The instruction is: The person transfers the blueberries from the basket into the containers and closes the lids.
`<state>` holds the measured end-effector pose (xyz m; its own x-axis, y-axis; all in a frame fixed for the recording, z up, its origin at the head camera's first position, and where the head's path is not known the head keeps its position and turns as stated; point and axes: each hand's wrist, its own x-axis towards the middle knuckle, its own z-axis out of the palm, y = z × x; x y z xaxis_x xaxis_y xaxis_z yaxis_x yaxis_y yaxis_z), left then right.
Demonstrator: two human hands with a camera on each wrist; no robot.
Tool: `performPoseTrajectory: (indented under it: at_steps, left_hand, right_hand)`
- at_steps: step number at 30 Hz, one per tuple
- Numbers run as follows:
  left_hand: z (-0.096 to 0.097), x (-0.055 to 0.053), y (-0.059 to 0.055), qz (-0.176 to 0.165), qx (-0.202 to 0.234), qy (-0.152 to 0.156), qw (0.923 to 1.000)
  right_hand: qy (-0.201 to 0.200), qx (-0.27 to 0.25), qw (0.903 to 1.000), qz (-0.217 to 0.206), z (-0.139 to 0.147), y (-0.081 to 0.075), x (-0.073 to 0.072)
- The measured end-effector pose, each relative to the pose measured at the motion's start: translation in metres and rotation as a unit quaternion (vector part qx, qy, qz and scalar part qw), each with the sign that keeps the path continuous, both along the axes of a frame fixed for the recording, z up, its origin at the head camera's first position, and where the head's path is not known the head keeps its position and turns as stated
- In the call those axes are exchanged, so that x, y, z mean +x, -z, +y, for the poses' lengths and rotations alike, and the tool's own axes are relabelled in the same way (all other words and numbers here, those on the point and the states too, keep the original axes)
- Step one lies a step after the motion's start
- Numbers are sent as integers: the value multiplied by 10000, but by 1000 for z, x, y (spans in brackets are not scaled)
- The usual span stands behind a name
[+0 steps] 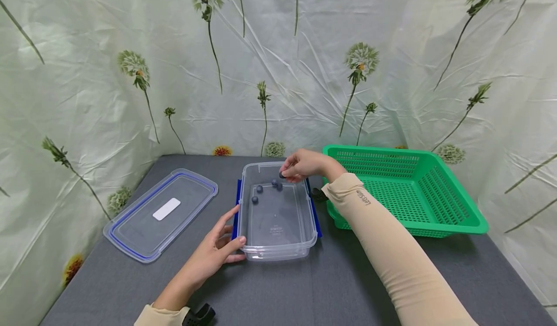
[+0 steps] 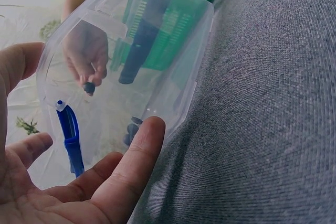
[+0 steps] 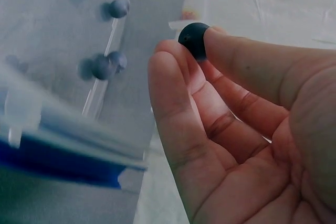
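Observation:
A clear plastic food container with blue side latches stands in the middle of the table, its top uncovered. Several blueberries lie on its floor, mostly toward the far end. Over that far end, my right hand pinches one blueberry between thumb and fingertips. My left hand rests against the container's near left corner, fingers spread and relaxed. In the left wrist view, its fingers lie alongside the clear wall, around a blue latch.
A green perforated basket stands to the right, partly behind my right forearm. On the left lies a clear lid with a blue seal and a white label. A flower-patterned curtain hangs behind the grey-covered table.

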<state>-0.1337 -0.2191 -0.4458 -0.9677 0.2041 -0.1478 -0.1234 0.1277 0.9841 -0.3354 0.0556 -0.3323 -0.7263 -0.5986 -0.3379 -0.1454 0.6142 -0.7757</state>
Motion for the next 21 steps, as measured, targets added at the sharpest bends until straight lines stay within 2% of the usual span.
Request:
performPoseTrajectory:
  at_steps: [10, 21]
  left_hand:
    - [-1, -1, 2, 42, 27, 15, 10000]
    - [0, -1, 0, 11, -15, -25, 10000]
  right_hand:
    - [1, 144, 9998, -100, -21, 9, 2]
    - [360, 227, 9990, -147, -35, 18, 2]
